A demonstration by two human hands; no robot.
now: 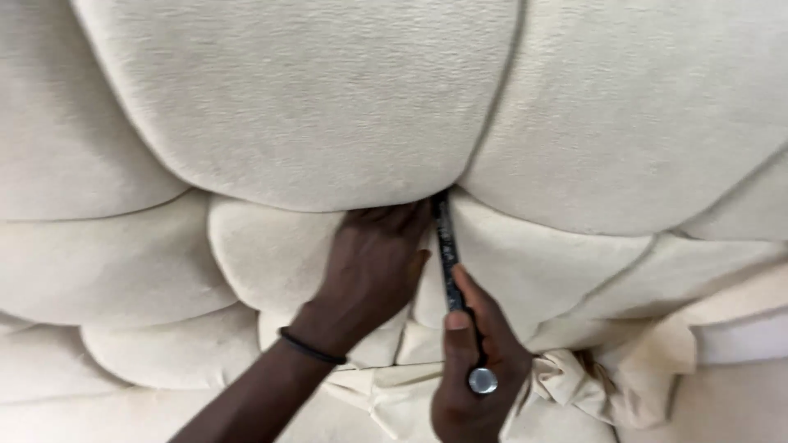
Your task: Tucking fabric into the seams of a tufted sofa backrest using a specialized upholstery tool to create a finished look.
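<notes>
A cream tufted upholstery panel (312, 98) fills the view, made of puffy padded sections split by deep seams. My left hand (369, 271) presses its fingertips into the seam junction at the middle, with a black band on the wrist. My right hand (472, 369) grips a thin dark metal tool (447, 246) with a round silver butt end. The tool's tip is pushed into the same seam, right beside my left fingers.
Loose, bunched cream fabric (599, 377) hangs in folds at the lower right, beside my right hand. More padded sections (107, 279) stretch to the left and right edges.
</notes>
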